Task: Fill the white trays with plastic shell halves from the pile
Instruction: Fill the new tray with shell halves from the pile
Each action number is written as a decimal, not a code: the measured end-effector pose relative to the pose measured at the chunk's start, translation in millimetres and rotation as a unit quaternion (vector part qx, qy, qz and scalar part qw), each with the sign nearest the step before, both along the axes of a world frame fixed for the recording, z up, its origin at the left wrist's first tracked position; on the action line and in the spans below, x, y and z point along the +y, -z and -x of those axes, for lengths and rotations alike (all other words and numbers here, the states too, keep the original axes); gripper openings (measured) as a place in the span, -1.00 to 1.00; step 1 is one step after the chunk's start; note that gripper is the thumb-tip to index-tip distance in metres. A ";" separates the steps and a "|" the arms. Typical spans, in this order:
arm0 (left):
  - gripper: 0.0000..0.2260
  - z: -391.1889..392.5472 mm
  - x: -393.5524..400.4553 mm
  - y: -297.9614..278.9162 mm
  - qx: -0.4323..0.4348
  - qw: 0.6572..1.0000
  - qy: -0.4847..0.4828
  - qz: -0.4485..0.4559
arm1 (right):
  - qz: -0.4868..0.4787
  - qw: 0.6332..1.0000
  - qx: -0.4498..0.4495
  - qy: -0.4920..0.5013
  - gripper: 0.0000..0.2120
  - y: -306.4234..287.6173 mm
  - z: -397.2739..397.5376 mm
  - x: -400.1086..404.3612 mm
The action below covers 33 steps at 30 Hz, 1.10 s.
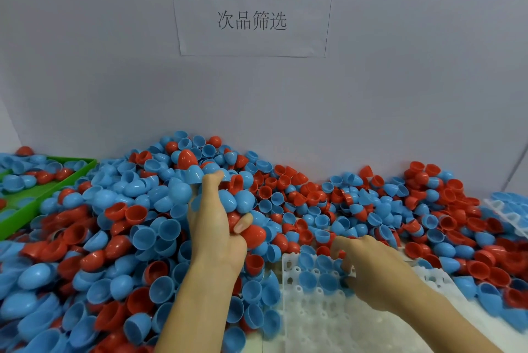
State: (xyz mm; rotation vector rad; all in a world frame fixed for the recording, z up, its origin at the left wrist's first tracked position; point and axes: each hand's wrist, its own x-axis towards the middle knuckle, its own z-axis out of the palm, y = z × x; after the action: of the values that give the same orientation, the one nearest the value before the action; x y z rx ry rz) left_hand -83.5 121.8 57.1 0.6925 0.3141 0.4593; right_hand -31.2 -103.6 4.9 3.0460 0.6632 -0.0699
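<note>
A big pile of blue and red plastic shell halves (120,227) covers the table against the wall. My left hand (214,224) is raised over the pile, shut on a handful of blue shell halves (243,199) with a red one (254,235) at the thumb. A white tray (314,318) with round pockets lies at the front right; several blue halves (310,279) sit in its far row. My right hand (374,269) rests on the tray's far edge, fingers curled down among those halves; what it grips is hidden.
A green tray (43,192) holding shell halves stands at the far left. Another white tray (511,212) with blue halves sits at the right edge. A paper sign (251,4) hangs on the grey wall behind the pile.
</note>
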 end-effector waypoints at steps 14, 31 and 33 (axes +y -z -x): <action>-0.78 -1.4 -5.5 2.2 -0.002 0.998 0.050 0.024 | -0.092 0.996 0.020 0.000 -0.76 -15.1 3.1 -17.1; -0.76 4.1 -12.3 2.6 -0.110 0.972 0.194 -0.074 | -0.503 0.841 0.199 0.024 -0.62 -74.5 41.7 70.6; -0.76 4.6 -11.2 2.0 -0.117 0.971 0.193 -0.078 | -0.503 0.830 0.237 0.030 -0.63 -76.9 40.1 70.0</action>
State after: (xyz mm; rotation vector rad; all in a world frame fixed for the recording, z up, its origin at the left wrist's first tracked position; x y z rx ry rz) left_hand -88.0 110.7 55.1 0.8223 -0.0818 0.1894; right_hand -71.3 -33.6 81.8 4.1249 0.8140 -0.7223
